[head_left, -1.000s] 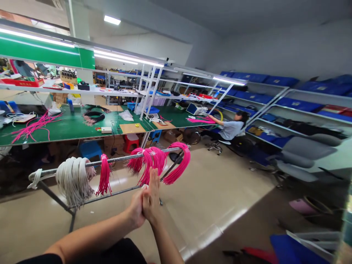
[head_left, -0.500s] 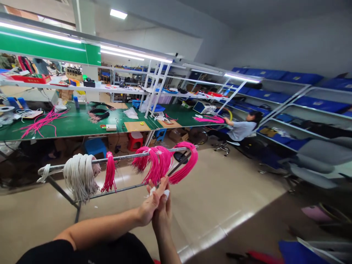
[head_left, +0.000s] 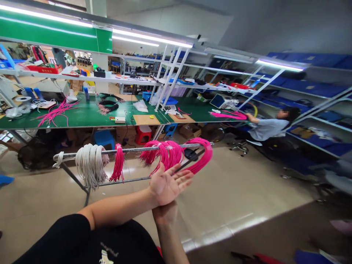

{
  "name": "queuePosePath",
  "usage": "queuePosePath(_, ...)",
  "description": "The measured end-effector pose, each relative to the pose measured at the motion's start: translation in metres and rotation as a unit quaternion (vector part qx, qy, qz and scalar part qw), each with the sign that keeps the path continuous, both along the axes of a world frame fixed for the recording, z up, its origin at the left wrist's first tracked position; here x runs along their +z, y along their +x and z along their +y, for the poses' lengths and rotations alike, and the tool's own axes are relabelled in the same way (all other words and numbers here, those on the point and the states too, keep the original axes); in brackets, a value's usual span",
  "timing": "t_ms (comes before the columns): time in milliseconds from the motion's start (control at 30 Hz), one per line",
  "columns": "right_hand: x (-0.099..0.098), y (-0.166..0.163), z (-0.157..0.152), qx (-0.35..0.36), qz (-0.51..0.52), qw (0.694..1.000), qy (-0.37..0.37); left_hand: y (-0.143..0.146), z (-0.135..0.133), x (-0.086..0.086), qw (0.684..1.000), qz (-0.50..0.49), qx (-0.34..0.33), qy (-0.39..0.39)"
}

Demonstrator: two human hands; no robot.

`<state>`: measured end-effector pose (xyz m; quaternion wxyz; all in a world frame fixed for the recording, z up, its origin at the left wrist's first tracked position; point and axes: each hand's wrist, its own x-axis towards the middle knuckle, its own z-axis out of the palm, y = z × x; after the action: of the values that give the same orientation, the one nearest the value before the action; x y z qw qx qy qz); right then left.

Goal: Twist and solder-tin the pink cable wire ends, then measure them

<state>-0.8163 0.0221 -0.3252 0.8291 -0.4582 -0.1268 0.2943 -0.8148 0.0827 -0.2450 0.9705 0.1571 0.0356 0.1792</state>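
My left hand (head_left: 169, 185) is open, palm up, with its fingers spread and nothing on the palm. Under it, my right hand (head_left: 165, 213) meets the back of the left hand or wrist; its fingers are hidden, so I cannot tell what they hold. Just beyond the fingers, bundles of pink cables (head_left: 171, 154) hang on a metal rack (head_left: 131, 150). A larger pink loop of cables (head_left: 205, 157) hangs at the rack's right end. Farther left are a small red-pink bundle (head_left: 118, 163) and a thick bundle of white cables (head_left: 90, 165).
Behind the rack runs a green workbench (head_left: 121, 104) with loose pink cables (head_left: 59, 112) and a black cable coil (head_left: 108, 106). A co-worker (head_left: 268, 124) sits at its right end. Stools (head_left: 104, 139) stand beneath, and shelves with blue bins (head_left: 310, 88) line the right wall.
My left hand has opened out and turned palm up, while my right hand has slid behind it. The white crumpled piece between my hands is out of sight. The view has shifted left.
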Motion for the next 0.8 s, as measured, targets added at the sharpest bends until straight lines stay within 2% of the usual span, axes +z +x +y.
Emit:
queuePosePath(100,0.005,-0.020,0.005,0.014,0.092,0.996,-0.013,0.020,0.006,0.002,0.997,0.028,0.062,0.025)
queuePosePath(167,0.006,-0.025,0.001,0.005,0.118,0.993,-0.024,0.029,0.008,0.005,0.995,0.028,0.080,0.052)
queuePosePath(267,0.001,-0.026,-0.008,-0.004,0.113,0.993,-0.038,0.030,0.008,0.006,0.986,0.018,0.113,0.119)
queuePosePath(367,-0.004,-0.020,-0.017,0.018,0.084,0.996,-0.035,0.016,0.005,0.002,0.965,-0.012,0.131,0.225)
queuePosePath(433,-0.003,-0.012,-0.021,0.016,0.086,0.996,-0.034,0.002,0.002,-0.003,0.944,-0.038,0.102,0.312)
queuePosePath(533,0.005,0.005,-0.029,-0.035,0.098,0.994,-0.031,-0.017,-0.003,-0.012,0.901,-0.050,0.046,0.429)
queuePosePath(600,0.012,0.016,-0.035,-0.059,0.082,0.994,-0.028,-0.024,-0.005,-0.018,0.841,-0.037,0.045,0.539)
queuePosePath(667,0.019,0.023,-0.043,-0.062,0.074,0.994,-0.042,-0.028,-0.007,-0.024,0.771,-0.010,0.082,0.631)
queuePosePath(700,0.022,0.024,-0.047,-0.052,0.077,0.995,-0.047,-0.028,-0.008,-0.027,0.749,0.007,0.106,0.654)
queuePosePath(733,0.026,0.023,-0.050,-0.036,0.080,0.995,-0.047,-0.028,-0.009,-0.029,0.744,0.024,0.129,0.656)
queuePosePath(800,0.032,0.018,-0.054,0.002,0.074,0.997,-0.030,-0.026,-0.011,-0.034,0.766,0.049,0.154,0.622)
